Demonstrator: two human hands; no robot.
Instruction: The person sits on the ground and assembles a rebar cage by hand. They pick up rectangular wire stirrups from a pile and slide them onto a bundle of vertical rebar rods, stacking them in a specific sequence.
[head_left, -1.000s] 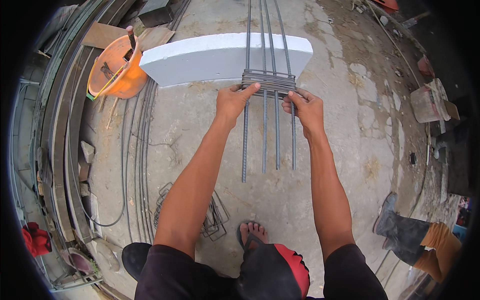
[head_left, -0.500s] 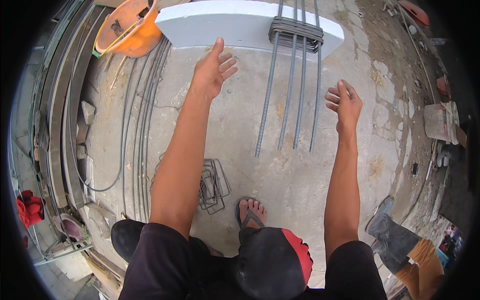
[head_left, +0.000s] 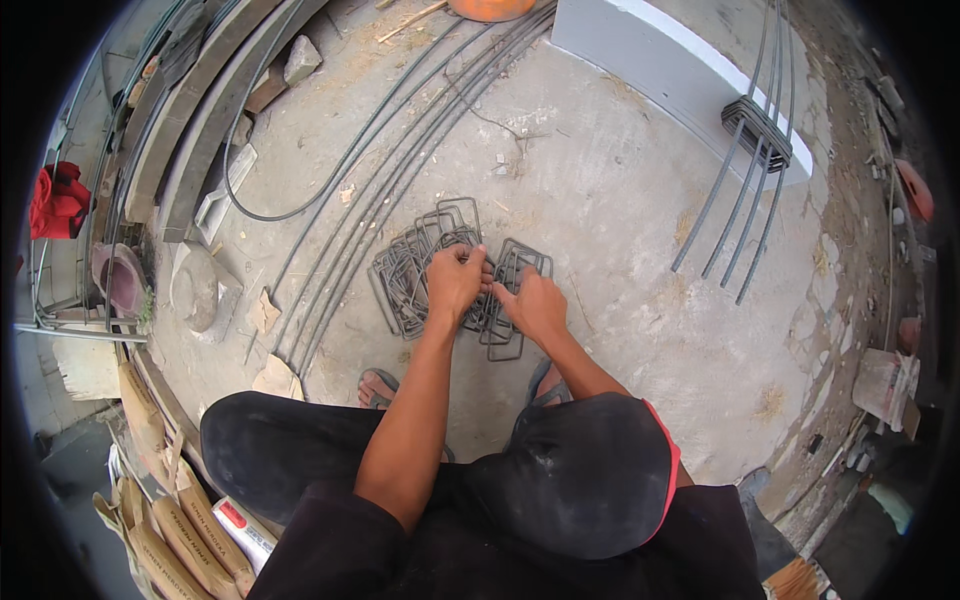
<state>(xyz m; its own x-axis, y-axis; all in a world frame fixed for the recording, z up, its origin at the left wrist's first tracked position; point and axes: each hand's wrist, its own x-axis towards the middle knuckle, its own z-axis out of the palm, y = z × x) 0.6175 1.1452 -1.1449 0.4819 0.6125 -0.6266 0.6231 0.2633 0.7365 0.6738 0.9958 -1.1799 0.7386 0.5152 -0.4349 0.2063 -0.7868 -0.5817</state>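
Between my feet lies a pile of rectangular rebar stirrups [head_left: 403, 275], thin dark bent-wire frames heaped on the concrete. Over the middle of the pile is my left hand [head_left: 455, 283], its fingers closed and pinched at the wire. My right hand [head_left: 533, 308] is just beside it, fingers curled on a stirrup [head_left: 508, 345] at the pile's right side. The fingers partly hide where each grip meets the wire. Farther right, several long ribbed steel bars [head_left: 737, 205] rest on a white block [head_left: 660, 65], with a stack of stirrups [head_left: 757, 133] around them.
Long steel rods [head_left: 370, 215] run along the floor left of the pile. Wooden planks [head_left: 203, 130] and a grey stone block [head_left: 203, 290] lie farther left. Brown paper sacks [head_left: 185, 535] are at the lower left. An orange bucket [head_left: 492, 8] shows at the top edge.
Both hands have come down from beside the upright bars to the stirrup pile and closed. My view has turned left, and I am now crouched lower with knees apart.
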